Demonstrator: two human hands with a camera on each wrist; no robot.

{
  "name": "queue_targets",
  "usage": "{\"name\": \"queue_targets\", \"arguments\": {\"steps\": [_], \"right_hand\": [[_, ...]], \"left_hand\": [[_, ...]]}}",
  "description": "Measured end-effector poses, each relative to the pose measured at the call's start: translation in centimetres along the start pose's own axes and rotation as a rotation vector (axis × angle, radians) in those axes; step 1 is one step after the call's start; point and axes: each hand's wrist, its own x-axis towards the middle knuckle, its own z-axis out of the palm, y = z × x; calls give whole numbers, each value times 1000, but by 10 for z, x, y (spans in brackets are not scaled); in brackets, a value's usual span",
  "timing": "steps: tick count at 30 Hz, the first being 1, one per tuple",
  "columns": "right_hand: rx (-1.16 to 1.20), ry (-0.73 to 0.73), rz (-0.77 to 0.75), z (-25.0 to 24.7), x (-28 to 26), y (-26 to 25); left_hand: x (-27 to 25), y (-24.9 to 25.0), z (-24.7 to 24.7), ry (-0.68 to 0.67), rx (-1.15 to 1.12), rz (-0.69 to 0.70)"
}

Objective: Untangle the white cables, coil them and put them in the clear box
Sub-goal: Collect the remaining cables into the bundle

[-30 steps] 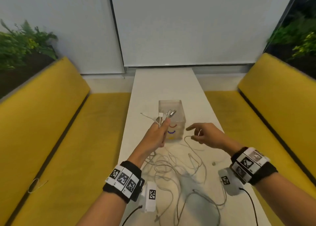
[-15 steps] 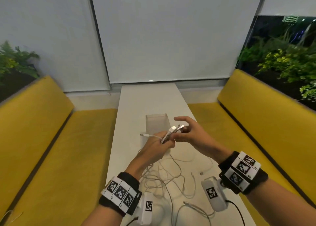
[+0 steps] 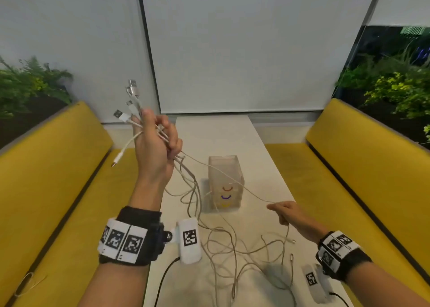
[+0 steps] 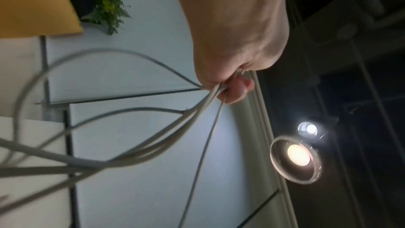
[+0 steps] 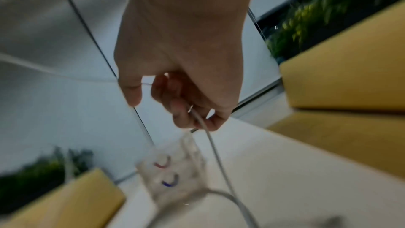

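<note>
White table (image 3: pixel 232 132), yellow benches (image 3: pixel 372 167) either side, plants (image 3: pixel 30 83), grey blinds (image 3: pixel 244 46), ceiling lamp (image 4: pixel 299 158)

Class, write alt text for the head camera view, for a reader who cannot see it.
A raised left hand grips a bundle of white cables by their plug ends, while the right hand pulls one strand out sideways. The rest trail in a tangle over a white table beside an empty clear box.

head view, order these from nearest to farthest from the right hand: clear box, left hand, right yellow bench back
1. clear box, just left of the right hand, on the table
2. left hand, raised far left, gripping the white cables
3. right yellow bench back, off to the right
</note>
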Motion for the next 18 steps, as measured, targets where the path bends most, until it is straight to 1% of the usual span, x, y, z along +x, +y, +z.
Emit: {"name": "queue_targets", "arguments": {"steps": [2, 4, 6, 7, 8, 10, 11, 13, 14, 15, 16, 18], "right_hand": [[5, 36, 19, -4, 2, 6], [52, -15, 6, -3, 4, -7], [10, -93, -45, -1, 4, -33], [-74, -125, -97, -1, 2, -49], [-215, -145, -164, -1, 0, -64], [-558, -188, -273, -5, -10, -92], [-723, -215, -264, -9, -13, -100], [-1006, -261, -146, -15, -15, -103], [-1063, -256, -100, -16, -13, -98], [-1014, -243, -114, -13, -12, -95], [-867, -232, -182, -7, -12, -93], [-464, -266, -381, 14, -15, -101]], "left_hand": [[4, 3, 1, -59, 43, -4], [-2, -8, 7, -113, 178, -40], [-12, -28, 15, -151, 304, -99], [-17, -38, 17, -152, 332, -133], [-20, -45, 19, -137, 338, -166], [-21, -50, 20, -91, 290, -214], [-19, -49, 20, -73, 239, -230], [-18, -45, 21, -70, 133, -250], [-18, -44, 23, -88, 89, -261], [-19, -46, 25, -118, 58, -275], [-21, -48, 28, -156, 43, -287], [-30, -57, 38, -236, 54, -291]]}}
